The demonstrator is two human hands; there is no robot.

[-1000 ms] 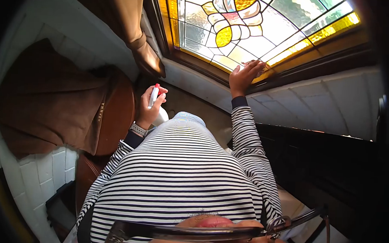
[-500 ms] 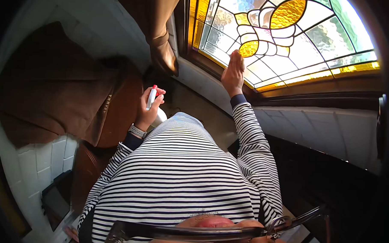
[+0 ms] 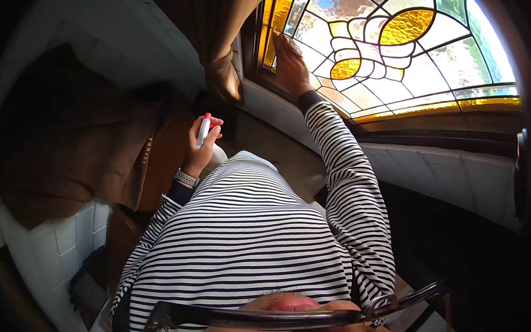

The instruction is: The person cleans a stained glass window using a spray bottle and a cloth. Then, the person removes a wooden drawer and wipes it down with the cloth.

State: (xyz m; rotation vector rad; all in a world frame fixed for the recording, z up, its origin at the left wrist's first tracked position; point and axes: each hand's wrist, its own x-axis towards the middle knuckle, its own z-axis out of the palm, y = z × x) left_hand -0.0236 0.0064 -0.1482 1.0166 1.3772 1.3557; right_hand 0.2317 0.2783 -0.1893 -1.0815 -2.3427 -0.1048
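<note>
My left hand (image 3: 197,149) is wrapped round a white spray bottle (image 3: 204,130) with a red tip, held upright beside my striped top. Part of a white rounded body shows behind the wrist. My right hand (image 3: 291,67) reaches up to the left edge of the stained glass window (image 3: 369,52). Its fingers lie stretched out and together against the glass near the yellow border, and no object shows in it. A lighter patch by the fingers may be a reflection.
A tied brown curtain (image 3: 222,65) hangs just left of the window, close to my right hand. At the left, brown cloth (image 3: 73,142) lies over a brown leather seat (image 3: 163,162). The dark window frame (image 3: 442,137) runs above a white brick wall (image 3: 446,172).
My right hand has moved left and up across the glass, from the bottom edge to the left border. The view has shifted, and my left hand still holds the bottle.
</note>
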